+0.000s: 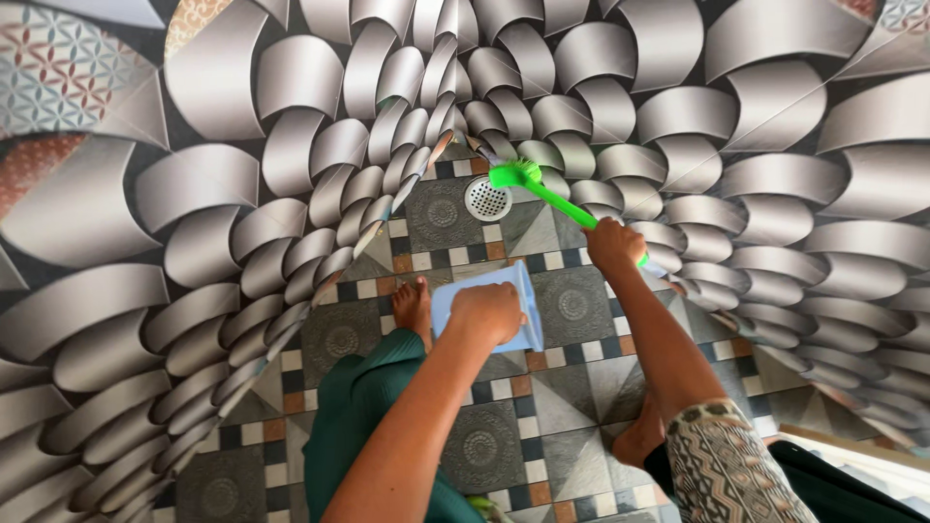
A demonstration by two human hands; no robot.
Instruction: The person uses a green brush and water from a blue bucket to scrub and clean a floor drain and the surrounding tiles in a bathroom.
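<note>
My right hand [612, 244] grips the handle of a bright green scrubbing brush [528, 181]. Its bristled head rests on the floor tiles right beside a round metal floor drain [486, 199] in the corner. My left hand [487, 312] holds a pale blue plastic jug [528, 300] low over the floor, tipped on its side. My bare left foot [414, 306] stands just left of the jug, and my right foot [639, 438] shows under my right forearm.
The floor [572, 305] is patterned grey tile with small coloured squares. Walls [203, 184] with a curved grey band pattern close in on the left, back and right, meeting at the corner by the drain. My green trouser leg [358, 416] fills the lower middle.
</note>
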